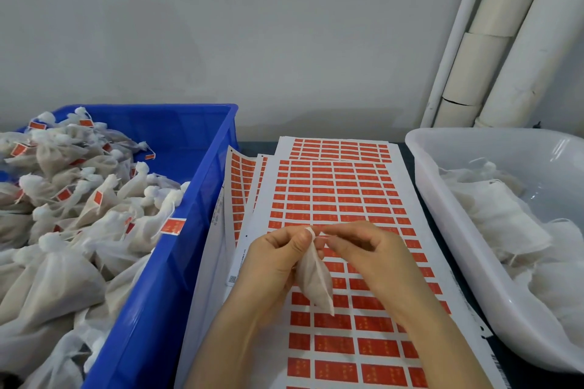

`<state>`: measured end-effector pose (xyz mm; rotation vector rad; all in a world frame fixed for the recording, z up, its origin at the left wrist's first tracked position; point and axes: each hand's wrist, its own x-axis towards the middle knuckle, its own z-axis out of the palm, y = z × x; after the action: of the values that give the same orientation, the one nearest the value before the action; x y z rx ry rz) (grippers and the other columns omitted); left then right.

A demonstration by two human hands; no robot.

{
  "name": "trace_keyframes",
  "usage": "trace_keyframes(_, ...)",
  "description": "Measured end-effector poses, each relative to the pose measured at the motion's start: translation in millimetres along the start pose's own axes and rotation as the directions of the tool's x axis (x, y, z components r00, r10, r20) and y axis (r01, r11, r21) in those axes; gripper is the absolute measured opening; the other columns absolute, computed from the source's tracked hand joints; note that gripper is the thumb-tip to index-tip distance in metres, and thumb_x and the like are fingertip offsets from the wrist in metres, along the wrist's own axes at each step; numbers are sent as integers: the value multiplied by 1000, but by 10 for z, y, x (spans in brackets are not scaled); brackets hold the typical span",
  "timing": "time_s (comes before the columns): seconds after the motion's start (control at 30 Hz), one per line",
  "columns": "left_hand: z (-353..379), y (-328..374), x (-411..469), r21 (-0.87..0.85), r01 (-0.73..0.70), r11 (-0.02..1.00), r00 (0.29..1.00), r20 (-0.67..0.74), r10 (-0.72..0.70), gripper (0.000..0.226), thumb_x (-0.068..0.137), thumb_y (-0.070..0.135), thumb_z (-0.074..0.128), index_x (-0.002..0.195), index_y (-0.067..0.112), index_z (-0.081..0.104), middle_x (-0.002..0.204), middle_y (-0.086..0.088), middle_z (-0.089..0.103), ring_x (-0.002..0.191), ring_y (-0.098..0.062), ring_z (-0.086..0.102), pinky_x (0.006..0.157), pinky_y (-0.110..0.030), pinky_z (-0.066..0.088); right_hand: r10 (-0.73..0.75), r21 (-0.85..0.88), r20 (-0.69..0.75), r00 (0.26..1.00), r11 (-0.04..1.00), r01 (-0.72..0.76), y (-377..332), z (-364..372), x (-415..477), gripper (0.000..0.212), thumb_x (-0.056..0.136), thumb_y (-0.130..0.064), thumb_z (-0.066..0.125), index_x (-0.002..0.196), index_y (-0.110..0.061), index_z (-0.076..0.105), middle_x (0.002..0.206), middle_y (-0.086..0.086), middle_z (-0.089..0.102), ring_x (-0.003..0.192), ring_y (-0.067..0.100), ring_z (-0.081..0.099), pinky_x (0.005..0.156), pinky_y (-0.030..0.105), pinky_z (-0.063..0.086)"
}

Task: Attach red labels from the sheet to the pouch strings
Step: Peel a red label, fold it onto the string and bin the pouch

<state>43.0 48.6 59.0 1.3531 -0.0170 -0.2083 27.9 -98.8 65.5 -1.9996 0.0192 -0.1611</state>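
Observation:
A small white mesh pouch (pixel 316 281) hangs over the sheet of red labels (pixel 335 196), its neck pinched between thumb and fingers of my left hand (pixel 275 259). My right hand (pixel 363 249) is just to the right of the neck, fingertips curled and pinching at the pouch's top, where the string is too thin to make out. Whether a label is between those fingers cannot be told. More label sheets lie fanned underneath, stretching towards the wall.
On the left, a blue crate (pixel 189 199) is heaped with pouches carrying red labels. A white plastic tub (pixel 442 199) on the right holds unlabelled pouches. White pipes (pixel 505 41) run up the wall at the back right.

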Motion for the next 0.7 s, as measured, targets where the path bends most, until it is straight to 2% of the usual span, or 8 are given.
trace_keyframes(0.1,-13,-11,17,19,8,1000,1000,-13,-7,24,63,47,60,74,32,76,81,5,73,77,-14,70,66,-25,56,-78,-118,-38,996,990,73,-7,16,4,18,80,-33,68,72,-48,61,84,-26,57,82,-7,56,61,4,42)
trace_keyframes(0.2,-50,-29,27,51,44,998,998,30,-46,32,64,46,64,84,24,73,88,4,74,84,-17,70,70,-28,57,-95,-81,-100,990,993,87,3,18,18,14,79,-37,66,70,-45,60,77,-31,59,82,-15,54,56,2,41)
trace_keyframes(0.3,-35,-30,-6,159,24,987,993,112,-42,29,60,45,73,87,33,74,91,7,74,88,-14,69,76,-28,55,-76,-47,-157,985,996,69,39,20,29,8,79,-40,63,74,-44,59,74,-32,60,78,-12,57,51,0,39)
trace_keyframes(0.37,0,-36,-16,246,-30,969,999,49,19,26,57,50,73,82,43,73,85,13,73,85,-9,68,70,-21,53,-75,-56,-174,982,996,67,64,30,34,9,81,-39,63,74,-43,58,75,-31,59,76,-8,58,50,1,38)
trace_keyframes(0.47,33,-49,10,280,-85,956,991,-76,110,10,65,48,73,74,42,71,77,17,70,76,3,64,50,-7,46,-80,-73,-175,981,995,68,89,62,43,11,83,-37,62,74,-41,58,74,-30,59,75,-6,58,53,3,38)
trace_keyframes(0.5,37,-41,14,276,-93,957,986,-105,126,4,71,42,75,71,40,72,76,17,70,75,5,63,47,-4,43,-83,-79,-178,980,994,70,94,75,48,11,84,-36,62,74,-39,57,74,-29,59,75,-4,58,56,4,37)
trace_keyframes(0.7,95,-92,33,415,-132,900,961,-168,218,15,79,29,73,66,27,67,65,20,65,66,8,59,44,-4,40,-108,-125,-255,961,989,78,126,92,54,17,86,-30,61,72,-36,54,74,-27,56,72,-3,56,57,7,33)
